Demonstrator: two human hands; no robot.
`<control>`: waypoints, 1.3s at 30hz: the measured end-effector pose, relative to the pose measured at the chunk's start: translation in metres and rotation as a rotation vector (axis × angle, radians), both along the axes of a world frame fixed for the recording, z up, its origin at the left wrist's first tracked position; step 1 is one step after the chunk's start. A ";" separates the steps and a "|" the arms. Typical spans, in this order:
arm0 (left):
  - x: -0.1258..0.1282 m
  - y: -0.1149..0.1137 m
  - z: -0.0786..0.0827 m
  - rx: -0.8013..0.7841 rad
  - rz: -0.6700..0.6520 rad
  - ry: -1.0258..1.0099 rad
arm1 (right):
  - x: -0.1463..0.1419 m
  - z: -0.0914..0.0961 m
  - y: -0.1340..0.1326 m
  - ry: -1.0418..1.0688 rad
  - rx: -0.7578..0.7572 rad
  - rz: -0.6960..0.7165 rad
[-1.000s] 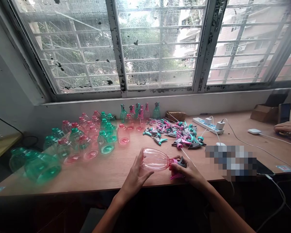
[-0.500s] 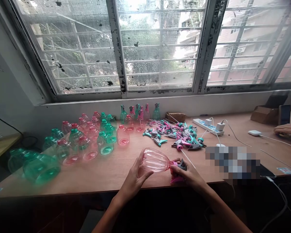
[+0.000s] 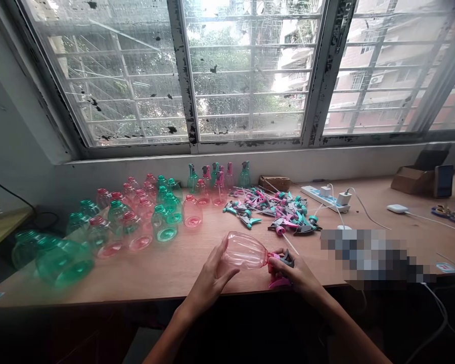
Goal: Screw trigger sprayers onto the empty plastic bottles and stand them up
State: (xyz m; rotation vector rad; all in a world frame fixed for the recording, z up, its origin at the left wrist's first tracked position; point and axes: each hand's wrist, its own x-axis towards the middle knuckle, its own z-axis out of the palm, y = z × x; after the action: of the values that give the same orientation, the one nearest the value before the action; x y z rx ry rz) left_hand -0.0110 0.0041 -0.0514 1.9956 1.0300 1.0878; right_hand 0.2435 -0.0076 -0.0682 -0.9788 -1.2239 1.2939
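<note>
A clear pink plastic bottle [image 3: 246, 250] lies on its side just above the wooden table [image 3: 167, 268], near the front edge. My left hand [image 3: 211, 275] cups its wide base, fingers wrapped round it. My right hand [image 3: 293, 273] is closed on the pink and grey trigger spray head [image 3: 282, 263] that sits at the bottle's neck. A pile of loose pink, teal and grey spray heads [image 3: 276, 210] lies behind my hands.
Several empty green and pink bottles [image 3: 129, 217] stand at the left; a few capped ones [image 3: 218, 177] stand by the window wall. A white power strip [image 3: 326, 196], cables, a cardboard box [image 3: 411, 177] and a phone [image 3: 442, 180] are at the right.
The bottle and both hands shifted slightly right and down, and my right hand turned on the spray head. Another person's hand at the far right edge has gone from view.
</note>
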 end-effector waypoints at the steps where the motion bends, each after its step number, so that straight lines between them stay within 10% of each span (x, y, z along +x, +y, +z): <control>1: 0.000 0.000 0.000 -0.004 -0.004 0.000 | 0.000 -0.001 0.000 0.000 0.003 0.001; 39: -0.004 -0.001 0.002 -0.141 -0.056 -0.056 | 0.002 -0.003 0.000 0.042 -0.050 0.035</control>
State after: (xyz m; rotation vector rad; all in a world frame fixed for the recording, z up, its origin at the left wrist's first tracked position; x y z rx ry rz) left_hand -0.0147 0.0030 -0.0490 1.8600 0.9881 1.0077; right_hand 0.2458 -0.0077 -0.0709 -0.9653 -1.1859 1.3714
